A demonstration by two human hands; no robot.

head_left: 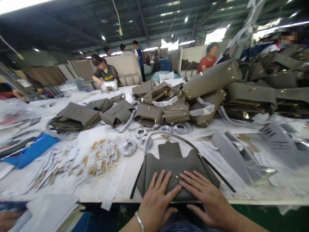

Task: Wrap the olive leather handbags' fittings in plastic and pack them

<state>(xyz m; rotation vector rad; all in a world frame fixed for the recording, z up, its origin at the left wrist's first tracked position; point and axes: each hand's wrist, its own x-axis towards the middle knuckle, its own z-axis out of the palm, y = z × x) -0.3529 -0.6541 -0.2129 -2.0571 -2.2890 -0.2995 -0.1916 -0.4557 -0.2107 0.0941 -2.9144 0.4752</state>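
An olive-grey handbag (151,162) lies at the front edge of the white table, its short flap pointing away and a wrapped handle arching behind it. My left hand (158,196) rests flat on the bag's left half, fingers spread, a bangle on the wrist. On the right half lies my right hand (205,193), its fingers also spread. A small metal clasp (176,178) shows between the two hands. Neither hand grips anything.
More olive bags (148,112) are heaped across the table behind. Coiled wrapped straps (129,147), a pile of tags (103,156) and a blue object (31,151) lie left. Grey shaped pieces (231,154) stand right. People work farther back.
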